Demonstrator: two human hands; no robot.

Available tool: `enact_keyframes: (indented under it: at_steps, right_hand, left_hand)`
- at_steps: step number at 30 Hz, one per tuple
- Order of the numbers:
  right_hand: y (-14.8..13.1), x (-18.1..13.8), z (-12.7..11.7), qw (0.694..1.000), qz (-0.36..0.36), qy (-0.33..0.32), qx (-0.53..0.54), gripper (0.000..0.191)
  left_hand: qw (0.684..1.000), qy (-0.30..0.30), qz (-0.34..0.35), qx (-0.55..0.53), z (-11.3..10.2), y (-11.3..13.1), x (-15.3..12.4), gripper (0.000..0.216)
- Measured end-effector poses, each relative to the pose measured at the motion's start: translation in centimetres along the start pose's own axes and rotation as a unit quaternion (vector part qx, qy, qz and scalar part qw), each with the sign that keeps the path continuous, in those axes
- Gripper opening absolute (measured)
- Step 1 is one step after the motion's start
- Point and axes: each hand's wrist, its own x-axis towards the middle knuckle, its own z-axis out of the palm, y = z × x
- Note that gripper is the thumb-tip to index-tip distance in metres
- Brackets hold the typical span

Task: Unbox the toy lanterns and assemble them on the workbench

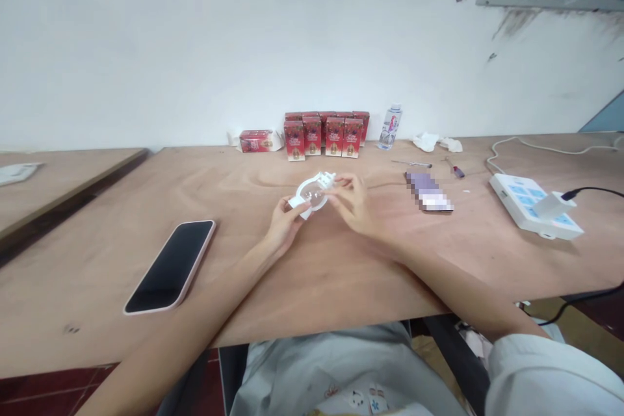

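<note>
Over the middle of the wooden table [302, 273], both my hands hold one white plastic part [314, 191] with a ring-shaped opening. My left hand [287, 221] grips its near-left end with closed fingers. My right hand [353, 201] pinches its right end, fingers curled around the toothed edge. The part hangs a little above the tabletop.
A black phone in a pink case [170, 266] lies to the left. Several red boxes [325, 134] and a small water bottle [390, 127] stand at the wall. A white power strip [533, 205] with a plugged charger sits right, beside a blurred flat object [429, 192] and small tools [455, 170].
</note>
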Motion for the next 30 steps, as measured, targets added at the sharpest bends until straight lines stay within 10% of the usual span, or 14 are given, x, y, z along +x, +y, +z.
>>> enact_keyframes:
  at_steps: [4,15,19,26,30]
  right_hand:
    - [-1.1,-1.0,0.7,0.995,-0.038,0.013,-0.094,0.031]
    - [-0.8,-1.2,1.4,0.993,0.078,0.05,0.067,0.053]
    - [-0.9,-0.6,2.1,0.946,0.169,0.019,0.277,0.071]
    - [-1.0,-0.3,2.0,0.878,0.316,0.085,0.348,0.04]
    - [-1.0,0.2,1.4,0.791,0.406,-0.032,0.457,0.033]
  left_hand:
    - [0.998,-0.043,-0.011,-0.053,0.3,0.0,-0.5,0.036]
    - [0.996,-0.056,-0.041,-0.051,0.7,-0.4,-1.2,0.039]
    - [0.996,-0.066,-0.04,-0.046,0.6,-0.5,-1.1,0.043]
    - [0.999,-0.026,0.02,0.015,0.0,-0.8,-0.3,0.05]
    - [0.986,-0.023,0.119,0.114,0.0,-0.5,-0.3,0.051]
